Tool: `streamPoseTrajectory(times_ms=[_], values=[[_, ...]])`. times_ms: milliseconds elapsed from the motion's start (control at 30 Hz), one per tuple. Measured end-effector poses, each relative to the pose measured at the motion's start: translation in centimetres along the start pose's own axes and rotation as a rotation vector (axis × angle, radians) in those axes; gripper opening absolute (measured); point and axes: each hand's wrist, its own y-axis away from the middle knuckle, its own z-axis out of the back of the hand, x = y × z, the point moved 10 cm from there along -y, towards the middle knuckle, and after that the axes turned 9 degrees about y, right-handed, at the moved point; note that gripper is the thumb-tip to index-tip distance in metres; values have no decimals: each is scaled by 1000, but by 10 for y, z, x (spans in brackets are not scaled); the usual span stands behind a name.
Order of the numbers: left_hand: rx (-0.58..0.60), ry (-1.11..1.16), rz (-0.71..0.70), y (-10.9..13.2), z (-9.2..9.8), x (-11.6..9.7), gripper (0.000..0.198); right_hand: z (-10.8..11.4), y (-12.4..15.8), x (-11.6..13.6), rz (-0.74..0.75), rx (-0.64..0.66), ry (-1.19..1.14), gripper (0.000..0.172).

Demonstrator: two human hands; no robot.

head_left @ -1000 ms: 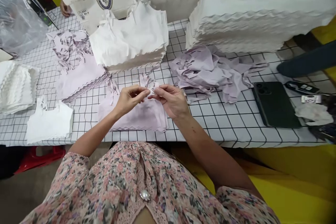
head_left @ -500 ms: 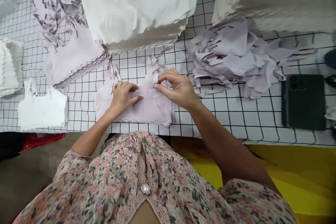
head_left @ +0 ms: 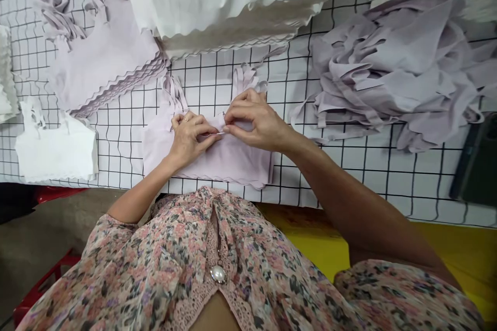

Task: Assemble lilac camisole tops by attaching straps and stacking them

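A pale lilac camisole top (head_left: 217,163) lies flat on a small stack of the same in front of me, its straps pointing away. My left hand (head_left: 192,137) rests on the top's upper part and pinches the neckline edge between thumb and fingers. Close beside it, my right hand (head_left: 254,119) pinches that same edge near the middle of the neckline. The fingertips of both hands almost meet. The bit of cloth between them is small and partly hidden by the fingers.
Lilac tops with scalloped hems (head_left: 104,62) are stacked at the left, near a white top (head_left: 58,147). Large white cloth pieces (head_left: 233,0) lie behind. At the right are a loose lilac heap (head_left: 396,67) and a dark phone (head_left: 477,165). A checked cloth (head_left: 341,165) covers the table.
My left hand has closed on the neckline edge, and my right hand has come left towards it. The camera view has shifted, so the heap and phone appear farther right.
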Motion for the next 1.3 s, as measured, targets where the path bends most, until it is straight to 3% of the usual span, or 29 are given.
streamPoseTrajectory(times_ms=[167, 933, 1300], values=[[0, 40, -18, 0, -1, 1, 19, -5, -1, 4, 24, 66, -20, 13], [16, 25, 14, -1, -1, 1, 18, -9, -1, 3, 47, 44, 3, 14], [10, 49, 20, 0, -1, 5, 23, -11, 5, 11, -38, -105, 16, 12]])
